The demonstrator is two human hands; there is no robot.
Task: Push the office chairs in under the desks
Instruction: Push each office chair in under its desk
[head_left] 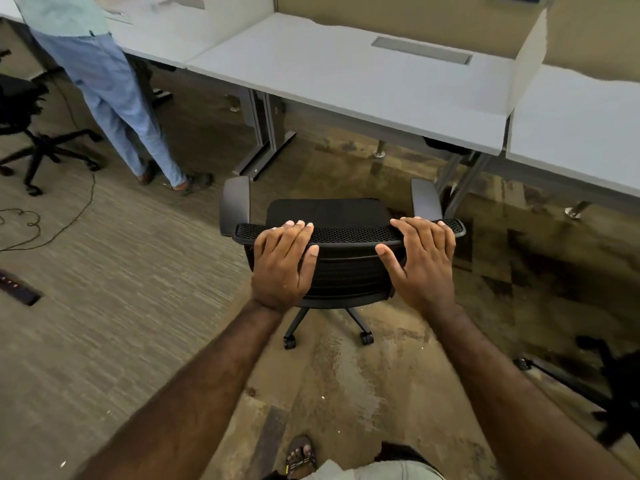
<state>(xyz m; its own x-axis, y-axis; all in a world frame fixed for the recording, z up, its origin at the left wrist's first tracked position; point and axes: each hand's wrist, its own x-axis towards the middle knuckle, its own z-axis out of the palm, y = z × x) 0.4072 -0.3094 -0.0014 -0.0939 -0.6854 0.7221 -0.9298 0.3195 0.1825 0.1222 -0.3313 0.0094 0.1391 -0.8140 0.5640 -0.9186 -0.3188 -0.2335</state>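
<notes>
A black office chair (332, 213) with a mesh backrest and two armrests stands on the carpet, facing a grey desk (346, 77), its seat short of the desk's front edge. My left hand (284, 261) lies over the top of the backrest on its left side, fingers curled over the rim. My right hand (420, 258) grips the same rim on the right side. The chair's wheeled base shows below my wrists.
A second black chair (24, 123) stands at the far left, away from the desks. A person in light blue trousers (114, 98) stands at the neighbouring desk. A cable (69, 216) and a power strip (17, 285) lie on the floor at left. Another chair base (595, 386) is at right.
</notes>
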